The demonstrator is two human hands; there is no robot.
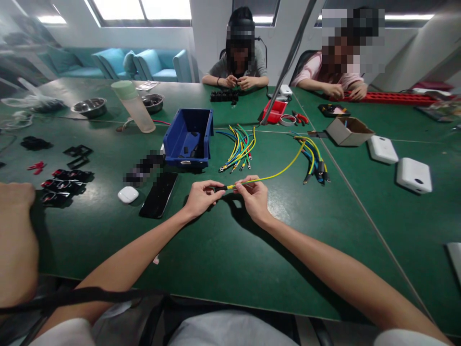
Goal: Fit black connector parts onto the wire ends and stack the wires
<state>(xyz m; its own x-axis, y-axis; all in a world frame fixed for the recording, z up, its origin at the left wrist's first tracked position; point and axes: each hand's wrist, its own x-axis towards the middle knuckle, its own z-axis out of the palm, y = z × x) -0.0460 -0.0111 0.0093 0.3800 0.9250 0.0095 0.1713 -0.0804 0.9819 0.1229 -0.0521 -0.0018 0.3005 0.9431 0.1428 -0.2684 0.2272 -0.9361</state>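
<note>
A yellow-green wire (284, 170) stretches between my hands and curves off to the right, its far end over another wire bundle. My left hand (201, 198) pinches the black sleeve (221, 188) at the wire's near end. Close beside it, my right hand (255, 196) grips the wire between thumb and fingers. Beyond my hands lies a bunch of coloured wires (237, 149) with metal ring terminals. Farther right, a second bunch of wires (315, 158) has black sleeves on its near ends.
A blue bin (186, 158) with black parts stands beyond my left hand. A phone (158, 196) and white earbud case (127, 194) lie left. White boxes (414, 175) sit right. Two people work across the table; another person's arm (16, 240) is at far left.
</note>
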